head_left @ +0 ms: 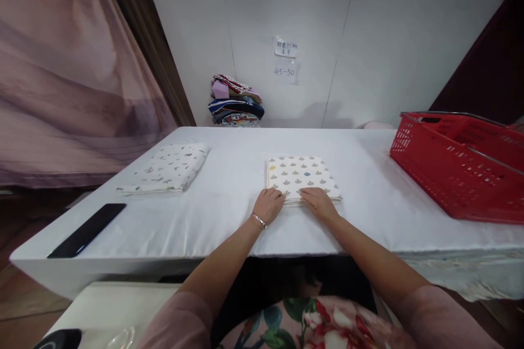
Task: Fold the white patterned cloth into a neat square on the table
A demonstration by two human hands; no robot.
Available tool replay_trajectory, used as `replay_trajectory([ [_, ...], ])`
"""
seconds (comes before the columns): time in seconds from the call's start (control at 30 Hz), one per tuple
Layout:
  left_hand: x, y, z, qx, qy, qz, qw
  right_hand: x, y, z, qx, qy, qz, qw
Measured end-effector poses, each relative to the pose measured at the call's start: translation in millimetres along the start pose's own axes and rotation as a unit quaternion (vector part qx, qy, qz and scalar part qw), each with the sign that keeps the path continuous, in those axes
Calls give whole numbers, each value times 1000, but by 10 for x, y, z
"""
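A folded white cloth [298,172] printed with small grey shapes, plus a yellow one and a blue one, lies flat in the middle of the table. My left hand [269,204] grips its near edge toward the left corner, fingers bent on top. My right hand [319,203] holds the same edge a little farther right, also with curled fingers. The thumbs are mostly hidden. On the left part of the table rests a second folded white cloth [167,169] with scattered small dark prints, apart from both hands.
A white sheet covers the table [229,223]. At the right stands a red perforated basket [458,174]; at the front left lies a flat black phone-like slab [88,230]. Folded fabrics [236,101] are stacked behind the far edge, beside a wall with paper notes [285,60].
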State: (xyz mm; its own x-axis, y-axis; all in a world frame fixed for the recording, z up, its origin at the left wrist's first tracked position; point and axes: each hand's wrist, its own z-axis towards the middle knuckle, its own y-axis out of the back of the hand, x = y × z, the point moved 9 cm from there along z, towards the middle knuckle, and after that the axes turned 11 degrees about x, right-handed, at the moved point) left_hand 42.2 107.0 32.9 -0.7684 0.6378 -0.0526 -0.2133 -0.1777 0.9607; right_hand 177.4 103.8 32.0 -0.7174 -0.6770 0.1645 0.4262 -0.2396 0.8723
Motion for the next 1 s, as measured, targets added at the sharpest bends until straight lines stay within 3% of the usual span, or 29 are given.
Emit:
replay_trajectory([
  [0.47,-81,44,132,-11,-17,2,1000,24,-2,94,-3,5,-4,1000],
  [0.7,-70,-31,102,-8,-36,14,999,16,-141,91,14,16,-12,1000],
  [0.87,-54,-75,73,5,-27,28,999,-29,-29,-8,30,26,-28,999],
  [1.0,-24,-98,24,11,-18,30,999,-277,111,-216,58,1,-30,998],
])
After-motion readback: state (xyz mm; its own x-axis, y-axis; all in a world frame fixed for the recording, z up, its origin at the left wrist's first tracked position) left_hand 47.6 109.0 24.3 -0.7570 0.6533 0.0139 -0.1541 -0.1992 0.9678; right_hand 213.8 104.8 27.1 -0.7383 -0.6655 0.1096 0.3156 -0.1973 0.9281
